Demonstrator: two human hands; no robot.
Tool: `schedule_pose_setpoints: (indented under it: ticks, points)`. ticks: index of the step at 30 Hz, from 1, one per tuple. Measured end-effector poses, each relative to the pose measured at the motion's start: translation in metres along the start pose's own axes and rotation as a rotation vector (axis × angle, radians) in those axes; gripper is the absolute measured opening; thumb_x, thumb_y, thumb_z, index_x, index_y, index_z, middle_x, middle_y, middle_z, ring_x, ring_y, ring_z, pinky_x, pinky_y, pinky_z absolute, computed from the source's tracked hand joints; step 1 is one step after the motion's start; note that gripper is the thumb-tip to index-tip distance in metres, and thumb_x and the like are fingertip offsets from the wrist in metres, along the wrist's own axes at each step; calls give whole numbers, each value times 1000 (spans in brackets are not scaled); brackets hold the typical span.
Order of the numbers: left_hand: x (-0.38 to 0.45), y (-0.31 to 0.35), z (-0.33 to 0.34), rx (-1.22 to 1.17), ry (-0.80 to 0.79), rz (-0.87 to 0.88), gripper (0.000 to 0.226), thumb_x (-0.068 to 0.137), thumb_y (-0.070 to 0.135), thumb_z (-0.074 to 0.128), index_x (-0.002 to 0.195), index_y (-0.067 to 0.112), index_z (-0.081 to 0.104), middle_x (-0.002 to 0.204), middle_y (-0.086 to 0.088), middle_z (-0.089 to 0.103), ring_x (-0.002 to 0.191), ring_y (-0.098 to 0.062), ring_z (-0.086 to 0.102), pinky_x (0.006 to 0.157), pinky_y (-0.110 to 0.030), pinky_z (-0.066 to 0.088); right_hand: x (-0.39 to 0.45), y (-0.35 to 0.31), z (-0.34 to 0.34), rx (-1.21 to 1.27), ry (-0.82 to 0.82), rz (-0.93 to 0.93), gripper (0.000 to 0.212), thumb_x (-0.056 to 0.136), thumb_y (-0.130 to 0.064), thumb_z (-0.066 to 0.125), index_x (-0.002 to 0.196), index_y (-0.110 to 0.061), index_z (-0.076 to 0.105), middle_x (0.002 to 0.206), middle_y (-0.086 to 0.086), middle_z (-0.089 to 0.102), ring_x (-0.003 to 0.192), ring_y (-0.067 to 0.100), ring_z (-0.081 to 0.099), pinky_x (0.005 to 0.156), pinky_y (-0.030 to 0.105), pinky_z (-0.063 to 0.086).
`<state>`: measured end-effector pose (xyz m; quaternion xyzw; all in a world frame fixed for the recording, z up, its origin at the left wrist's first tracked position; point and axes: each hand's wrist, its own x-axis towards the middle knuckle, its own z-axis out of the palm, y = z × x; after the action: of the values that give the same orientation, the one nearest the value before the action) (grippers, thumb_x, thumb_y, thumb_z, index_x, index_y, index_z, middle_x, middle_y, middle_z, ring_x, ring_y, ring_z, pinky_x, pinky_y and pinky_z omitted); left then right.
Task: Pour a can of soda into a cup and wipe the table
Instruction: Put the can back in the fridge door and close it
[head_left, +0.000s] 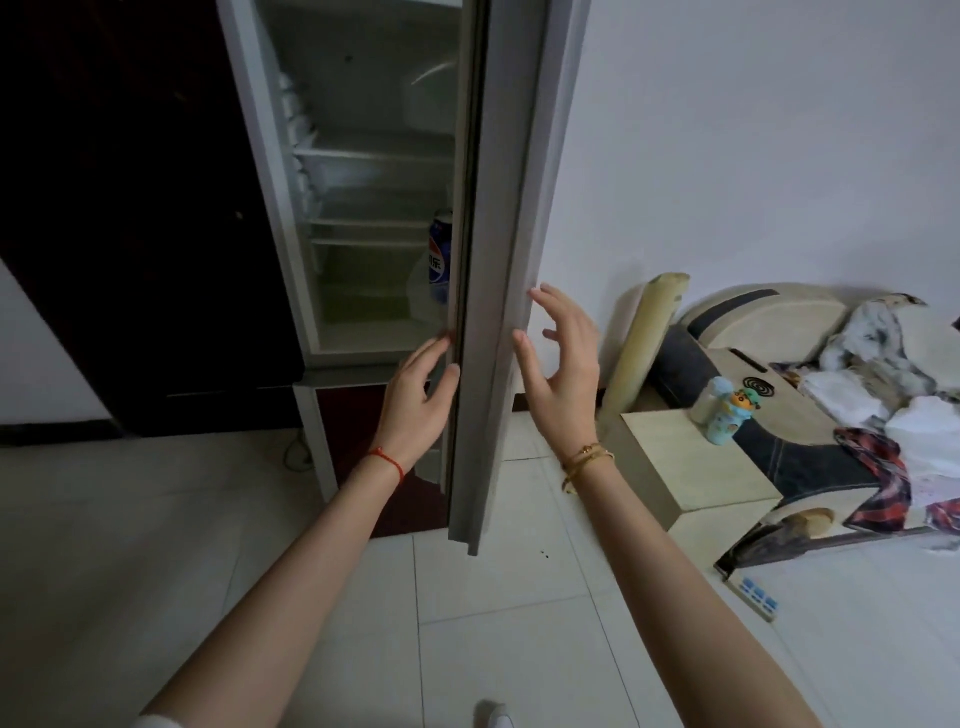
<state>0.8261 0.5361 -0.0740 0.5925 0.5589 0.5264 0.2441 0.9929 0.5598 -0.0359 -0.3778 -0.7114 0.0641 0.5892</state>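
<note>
A: Step in hand?

B: Fetching the soda, by the look of it. Fridge door (493, 291) standing edge-on toward the camera, compartment open to the left of it. Left hand (418, 395) open, fingers spread, fingertips touching the door's inner edge at the seal. Right hand (563, 358) open too, fingers curled loosely, fingertips on or just at the door's outer face. Nothing gripped in either.

A: Soda can?

B: Blue can (439, 254), upright, deep in the fridge at the right of a lower shelf, half hidden behind the door edge. Something pale and clear just below it, unidentifiable. Shelves (374, 156) otherwise bare; frost caked along the left wall.

A: Next move?

B: Probably door swung wider or held with the right, then a left reach past the seal to close around the can and lift it out level. Gap tight; door edge directly in the reach line.

A: Cup, tabletop, cloth?

B: None in view. Pour and wipe not yet begun.

A: Surroundings?

B: Dark cabinet (130, 208) left of the fridge. Sofa (769, 322) at right, heaped with clothes (893, 405). Low side cabinet (675, 457) near it, carrying a small patterned bottle (727, 418) and a mosquito coil (758, 387). Rolled mat (647, 343) leaning on the wall. Power strip (756, 597) on the tiled floor (519, 623), well clear of the feet.
</note>
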Motion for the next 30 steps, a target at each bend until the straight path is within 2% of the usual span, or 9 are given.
schedule_pose_setpoints:
  ticks: [2,4,7,10,15,20,26,28,30]
  points:
    - [-1,-6,-9,-43,6,-65,52,101,37,50,150,27,37,155,6,38,141,-6,33,113,-27,31,2,-3,16,-18,-44,-5,39,101,-29,53,138,-17,53,146,-2,49,137,15,41,111,38,39]
    - [0,-12,-19,-65,12,-120,60,99,49,48,152,31,30,158,6,35,144,-12,33,109,-25,29,5,-5,32,-31,-88,-8,40,103,-32,46,141,-20,51,150,-5,45,141,17,36,117,27,28]
    - [2,-22,-35,-99,9,-177,73,92,62,49,155,34,21,160,5,31,144,-17,35,117,-41,31,9,-7,56,-26,-154,-19,43,104,-34,41,146,-26,45,155,-11,38,146,13,26,121,29,21]
    - [9,-29,-51,-66,16,-199,85,86,67,54,156,36,17,161,5,28,144,-20,35,115,-53,35,16,-8,81,5,-205,-47,44,105,-35,38,150,-32,38,158,-17,31,149,10,18,122,32,18]
    - [29,-49,-76,30,169,-152,75,92,49,59,155,27,25,160,4,27,144,-15,33,115,-46,37,33,-10,128,78,-277,-105,50,106,-37,31,155,-27,28,162,-16,22,153,13,10,125,33,11]
    - [58,-78,-103,60,269,-130,61,97,36,57,152,22,35,153,1,37,138,-11,40,114,-38,39,55,-3,174,63,-323,-202,53,105,-36,29,156,-22,26,165,-9,19,155,18,3,123,54,11]
    - [96,-108,-138,112,431,-149,46,96,26,61,141,17,52,128,4,48,109,-7,55,92,-18,45,81,7,239,13,-358,-244,53,105,-40,24,157,-28,22,166,-10,9,155,21,-5,124,53,-3]
    - [111,-116,-150,125,447,-163,43,97,22,61,138,13,55,126,3,52,107,-9,57,87,-11,43,91,11,260,-8,-372,-266,53,106,-42,21,157,-29,20,166,-10,7,155,23,-6,123,54,-5]
    - [128,-125,-160,132,447,-182,41,97,20,60,137,12,56,129,0,56,109,-11,60,88,-11,44,100,15,281,-27,-386,-285,54,106,-44,18,158,-29,17,167,-10,6,155,24,-7,122,55,-8]
